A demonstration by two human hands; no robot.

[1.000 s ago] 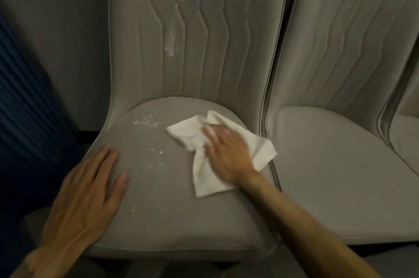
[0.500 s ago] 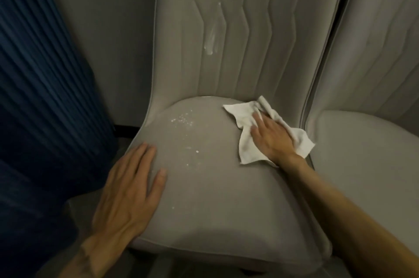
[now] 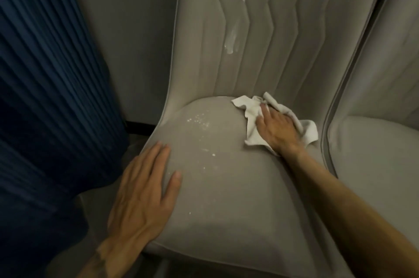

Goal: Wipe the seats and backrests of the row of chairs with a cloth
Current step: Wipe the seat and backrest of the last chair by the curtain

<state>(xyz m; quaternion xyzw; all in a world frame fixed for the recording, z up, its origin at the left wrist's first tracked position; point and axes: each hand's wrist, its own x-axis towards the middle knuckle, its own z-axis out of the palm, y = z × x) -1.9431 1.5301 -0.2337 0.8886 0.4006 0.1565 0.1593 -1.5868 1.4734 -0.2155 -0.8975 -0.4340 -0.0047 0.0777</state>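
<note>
While the right hand (image 3: 276, 132) presses flat on the bunched cloth (image 3: 250, 116) at the back right corner of the seat (image 3: 226, 198) and the left hand (image 3: 140, 189) lies spread on its front left edge, a loose sweep could push the specks (image 3: 199, 121) into the crease under the backrest (image 3: 283, 39).

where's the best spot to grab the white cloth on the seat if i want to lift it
Probably the crumpled ridge at the back edge of the cloth, next to the backrest. It stands up off the seat, so fingers can pinch it from above. The rest lies flat, pressed under the right hand.
</note>
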